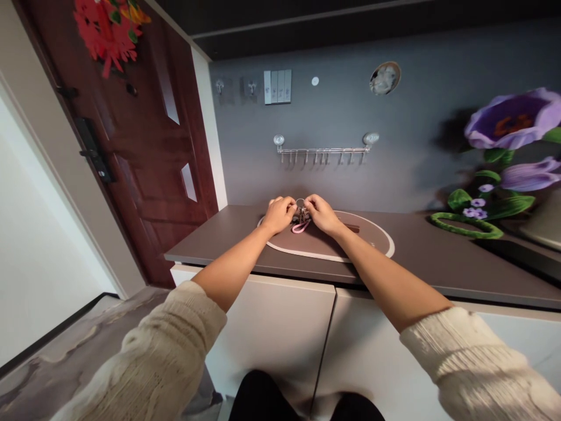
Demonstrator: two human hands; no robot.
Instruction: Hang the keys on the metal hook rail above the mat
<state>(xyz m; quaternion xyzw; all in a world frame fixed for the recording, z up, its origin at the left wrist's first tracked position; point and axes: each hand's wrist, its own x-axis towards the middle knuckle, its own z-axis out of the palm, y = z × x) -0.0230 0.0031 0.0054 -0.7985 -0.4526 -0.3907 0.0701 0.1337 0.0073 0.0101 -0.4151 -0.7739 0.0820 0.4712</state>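
Note:
My left hand (pixel 279 214) and my right hand (pixel 323 215) meet over a brown oval mat (pixel 333 248) with a pale rim. Between them is a metal key ring (pixel 300 201), pinched from both sides by the fingertips. A bunch of keys (pixel 301 216) hangs from it, partly hidden by my fingers. Below the keys a pink strap loop (pixel 300 227) droops over the mat. Beside my right wrist lies a narrow dark brown item (pixel 352 228), partly covered by the arm; its kind is unclear.
A clear hook rail (pixel 324 151) is fixed to the grey wall above the counter (pixel 421 257). Purple artificial flowers (pixel 512 126) stand at the right, with a green ring-shaped item (pixel 467 227) at their foot. White cabinet doors (pixel 272 327) are below, and a dark red door (pixel 149 158) is at left.

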